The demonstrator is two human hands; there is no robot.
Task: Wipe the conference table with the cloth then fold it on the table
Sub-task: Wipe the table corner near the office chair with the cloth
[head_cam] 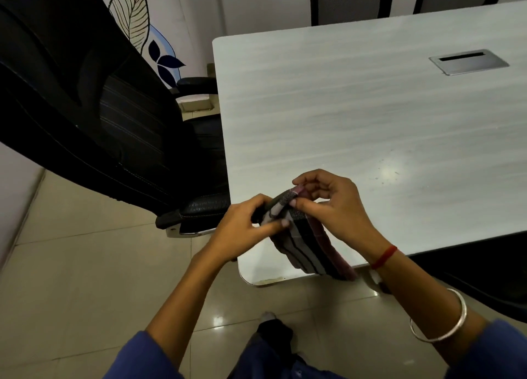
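Note:
A striped cloth (pixel 308 244) in dark, grey and maroon bands hangs folded above the near left corner of the pale conference table (pixel 356 116). My left hand (pixel 248 227) pinches its upper left edge between thumb and fingers. My right hand (pixel 333 204) pinches the top corner of the cloth with curled fingers. The lower end of the cloth droops past the table's front edge.
A black office chair (pixel 99 107) stands close to the table's left side, its armrest (pixel 196 213) near my left hand. A metal cable hatch (pixel 469 61) is set in the tabletop at the far right. Tiled floor (pixel 85 279) lies below. More chairs stand behind the table.

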